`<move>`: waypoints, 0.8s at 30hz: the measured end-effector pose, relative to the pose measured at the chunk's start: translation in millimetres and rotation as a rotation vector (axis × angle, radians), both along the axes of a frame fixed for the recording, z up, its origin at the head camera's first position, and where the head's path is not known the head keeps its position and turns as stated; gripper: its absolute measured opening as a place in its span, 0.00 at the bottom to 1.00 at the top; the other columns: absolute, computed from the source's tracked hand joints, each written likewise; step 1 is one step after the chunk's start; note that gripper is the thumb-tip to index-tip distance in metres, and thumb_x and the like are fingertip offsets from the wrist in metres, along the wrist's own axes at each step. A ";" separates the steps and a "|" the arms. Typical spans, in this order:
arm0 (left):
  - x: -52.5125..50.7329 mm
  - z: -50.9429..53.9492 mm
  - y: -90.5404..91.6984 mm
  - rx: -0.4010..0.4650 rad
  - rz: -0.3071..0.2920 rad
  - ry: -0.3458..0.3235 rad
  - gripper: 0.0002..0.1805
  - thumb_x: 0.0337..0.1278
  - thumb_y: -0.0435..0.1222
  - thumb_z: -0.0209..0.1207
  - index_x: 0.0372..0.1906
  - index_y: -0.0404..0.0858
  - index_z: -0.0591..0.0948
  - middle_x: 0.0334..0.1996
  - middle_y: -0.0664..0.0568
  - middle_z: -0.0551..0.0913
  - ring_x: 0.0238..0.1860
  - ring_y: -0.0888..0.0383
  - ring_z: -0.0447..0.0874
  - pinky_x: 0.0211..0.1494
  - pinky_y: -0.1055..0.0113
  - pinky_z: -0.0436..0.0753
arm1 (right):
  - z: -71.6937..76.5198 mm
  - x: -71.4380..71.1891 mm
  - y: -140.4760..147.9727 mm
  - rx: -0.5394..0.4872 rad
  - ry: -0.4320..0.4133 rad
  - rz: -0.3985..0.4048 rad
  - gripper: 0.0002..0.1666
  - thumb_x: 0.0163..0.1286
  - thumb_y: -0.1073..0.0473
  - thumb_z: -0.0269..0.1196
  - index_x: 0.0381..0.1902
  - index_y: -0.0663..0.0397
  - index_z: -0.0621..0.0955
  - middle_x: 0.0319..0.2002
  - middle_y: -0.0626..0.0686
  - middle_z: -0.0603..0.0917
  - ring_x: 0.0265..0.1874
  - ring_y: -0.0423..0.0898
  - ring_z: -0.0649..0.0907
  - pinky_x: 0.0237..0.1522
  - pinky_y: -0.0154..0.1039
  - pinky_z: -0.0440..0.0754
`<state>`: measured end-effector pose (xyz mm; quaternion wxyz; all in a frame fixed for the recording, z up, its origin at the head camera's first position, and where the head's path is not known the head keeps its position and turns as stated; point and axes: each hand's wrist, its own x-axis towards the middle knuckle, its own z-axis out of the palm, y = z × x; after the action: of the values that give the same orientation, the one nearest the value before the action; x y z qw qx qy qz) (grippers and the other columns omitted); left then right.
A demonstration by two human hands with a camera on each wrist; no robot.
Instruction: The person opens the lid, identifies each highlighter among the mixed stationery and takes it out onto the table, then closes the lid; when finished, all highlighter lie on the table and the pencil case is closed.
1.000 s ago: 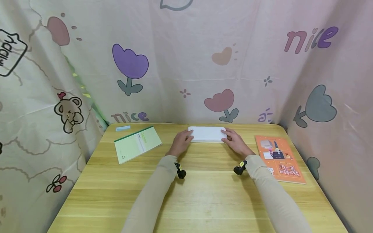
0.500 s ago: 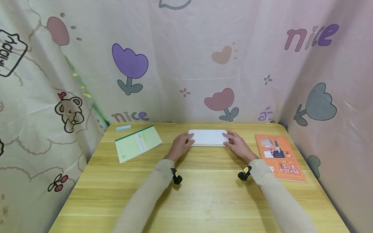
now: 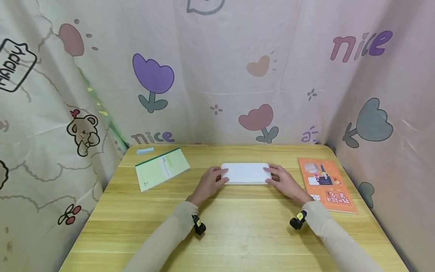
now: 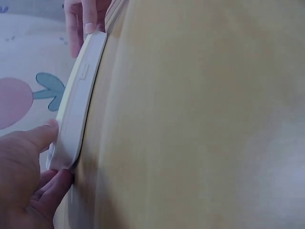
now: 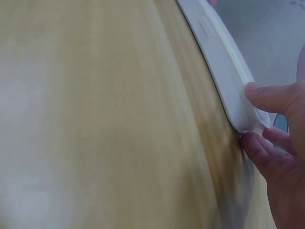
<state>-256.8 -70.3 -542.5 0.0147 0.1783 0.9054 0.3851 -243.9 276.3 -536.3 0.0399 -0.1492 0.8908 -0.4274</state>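
A white flat case (image 3: 246, 173) with rounded corners lies on the wooden table between both hands. The left hand (image 3: 208, 184) grips its left end, with thumb and fingers at the edges. At its right end the right hand (image 3: 286, 184) grips it in a similar way. In the left wrist view the case (image 4: 78, 100) shows its long side with a small tab, and the left hand (image 4: 24, 176) pinches the near end. The right wrist view has the right hand (image 5: 286, 143) with its thumb on top of the case (image 5: 224, 67) and fingertips at its end.
A light green notebook (image 3: 162, 170) lies at the left, with a small pale blue strip (image 3: 145, 150) behind it. An orange booklet (image 3: 326, 185) lies at the right, close to the right forearm. Printed curtains (image 3: 217, 75) stand behind and beside the table.
Both hands have drawn the white case from near the table's back edge toward the person. The forearms have moved back and farther apart with it.
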 end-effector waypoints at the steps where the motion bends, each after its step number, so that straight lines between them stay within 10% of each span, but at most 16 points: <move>1: 3.1 0.0 -0.2 0.000 -0.012 0.006 0.26 0.78 0.47 0.66 0.73 0.44 0.82 0.70 0.40 0.79 0.67 0.44 0.81 0.72 0.46 0.82 | 0.0 2.9 1.2 -0.001 0.000 0.005 0.32 0.82 0.62 0.66 0.79 0.64 0.73 0.82 0.71 0.62 0.72 0.70 0.79 0.71 0.56 0.79; 24: 53.4 -4.2 2.6 -0.060 -0.188 0.141 0.27 0.78 0.48 0.66 0.74 0.43 0.81 0.63 0.48 0.81 0.55 0.56 0.81 0.59 0.61 0.86 | -5.9 65.9 29.9 -0.062 -0.045 -0.003 0.32 0.80 0.62 0.68 0.78 0.60 0.76 0.83 0.67 0.63 0.69 0.69 0.81 0.63 0.36 0.85</move>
<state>-203.4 -67.6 -546.7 -0.0076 0.2884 0.8946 0.3412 -178.1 306.1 -542.2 0.0547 -0.1395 0.8762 -0.4581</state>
